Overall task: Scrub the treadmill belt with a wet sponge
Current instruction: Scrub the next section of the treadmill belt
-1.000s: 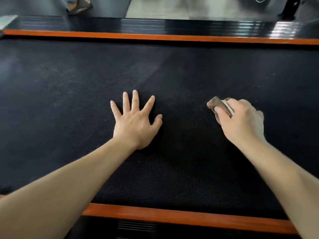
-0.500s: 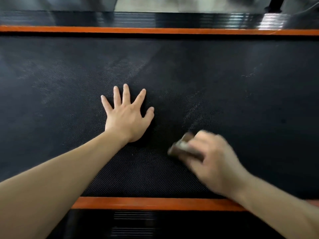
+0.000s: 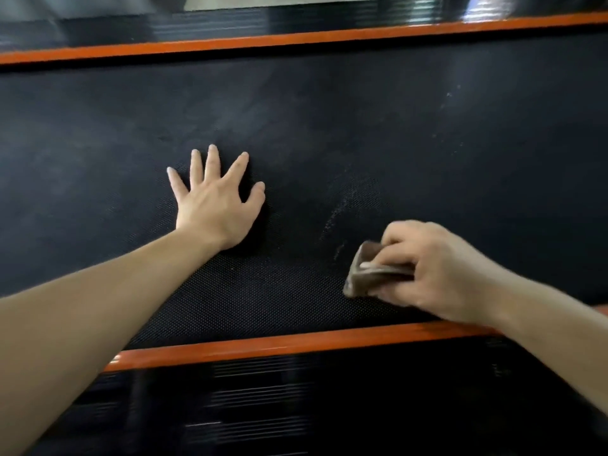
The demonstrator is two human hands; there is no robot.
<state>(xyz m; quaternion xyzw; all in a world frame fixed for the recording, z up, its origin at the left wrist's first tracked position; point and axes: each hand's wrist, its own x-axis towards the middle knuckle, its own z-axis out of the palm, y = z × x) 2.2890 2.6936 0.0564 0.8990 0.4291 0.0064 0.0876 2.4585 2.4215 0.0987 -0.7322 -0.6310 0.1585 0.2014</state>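
The black textured treadmill belt (image 3: 427,153) fills the middle of the head view. My left hand (image 3: 215,202) lies flat on the belt with its fingers spread. My right hand (image 3: 434,268) grips a brownish sponge (image 3: 362,273) and holds it down on the belt close to the near orange strip. Most of the sponge is covered by my fingers. A faint pale streak (image 3: 342,205) runs across the belt just above the sponge.
An orange strip (image 3: 263,348) borders the belt on the near side, with a black ribbed side rail (image 3: 296,416) below it. A second orange strip (image 3: 296,37) and black rail run along the far side. Pale floor shows at the top.
My right hand swept the sponge from the middle of the belt down toward the near orange strip, then a little to the right. My left hand stayed flat on the belt.
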